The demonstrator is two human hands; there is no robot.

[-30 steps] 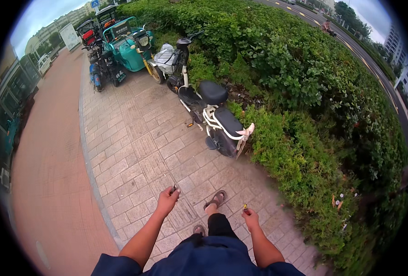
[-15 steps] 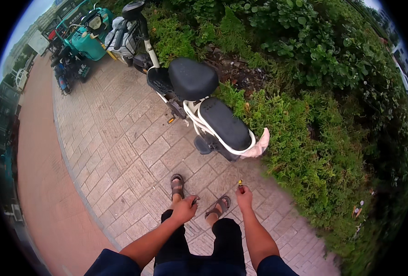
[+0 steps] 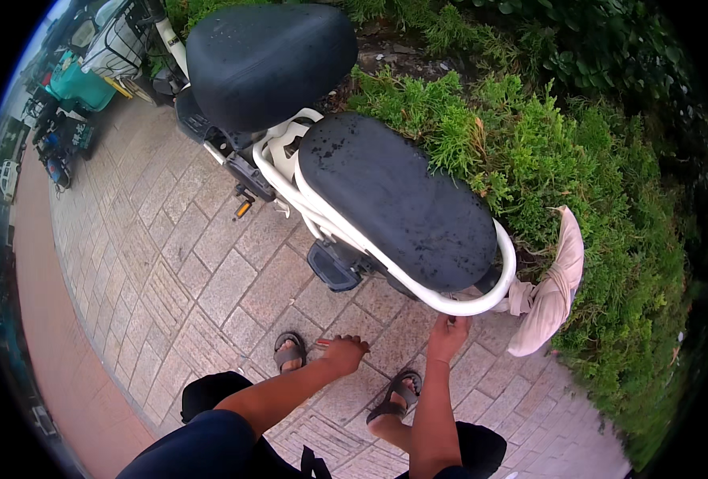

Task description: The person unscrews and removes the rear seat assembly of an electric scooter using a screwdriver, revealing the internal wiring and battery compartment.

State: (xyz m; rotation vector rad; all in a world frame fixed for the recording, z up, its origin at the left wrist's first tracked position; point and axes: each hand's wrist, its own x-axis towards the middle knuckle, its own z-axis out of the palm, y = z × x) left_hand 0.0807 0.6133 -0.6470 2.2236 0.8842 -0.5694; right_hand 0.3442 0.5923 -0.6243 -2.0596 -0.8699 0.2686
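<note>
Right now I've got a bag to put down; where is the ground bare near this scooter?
Bare paving lies left of the scooter, back toward the parked vehicles. It is crowded by the feet and hands, the right hand at the rear rail, with bushes and a hanging cloth on the right.

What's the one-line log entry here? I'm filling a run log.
right hand: at scooter's white rail | left hand: free, over paving | pink cloth: on rail

Left hand (image 3: 342, 351) hangs curled; right hand (image 3: 447, 335) reaches forward, fingers pinched.
</note>
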